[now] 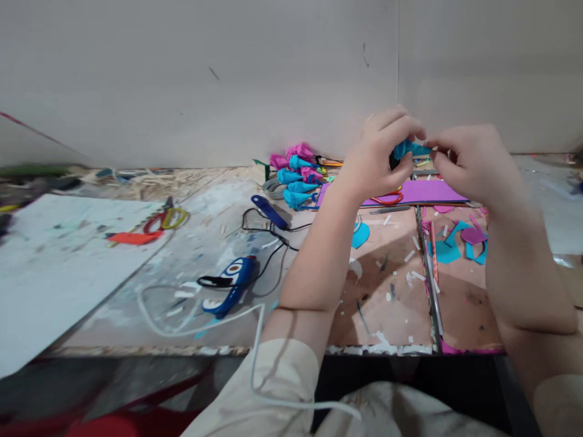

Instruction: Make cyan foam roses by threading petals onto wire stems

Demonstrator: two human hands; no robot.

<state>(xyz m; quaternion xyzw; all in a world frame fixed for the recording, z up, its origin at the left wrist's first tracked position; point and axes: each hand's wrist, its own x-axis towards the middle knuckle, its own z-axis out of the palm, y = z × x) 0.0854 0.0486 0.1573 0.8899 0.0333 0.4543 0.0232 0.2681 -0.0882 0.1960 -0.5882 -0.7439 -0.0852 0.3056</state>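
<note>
In the head view, the left hand is curling around the wider end of a blue paper piece, thumb and fingers closing on it, while the right hand is pinching its narrow end between thumb and fingertips. The 2 hands are holding the piece up in front of the wall, probably so that the paper is staying taut and free of the litter below; gripping it at 2 ends is likely steadying something limp. A dark thing is showing inside the left hand's curl, too hidden for naming.

Below the grip, a purple sheet is lying flat, with red-handled scissors resting at its near side, perhaps waiting within easy reach. Left of the grip, pink and blue paper cones are lying bunched together, possibly so that nothing is crushing them. Below the right hand, blue scraps are spreading over the table.

Farther left of the grip and nearer the body, a blue device is lying among cords. Well to the left, a pair of scissors is resting beside an orange piece.

No brand, label or writing is showing legibly; the device is bearing only an eye-like print.
</note>
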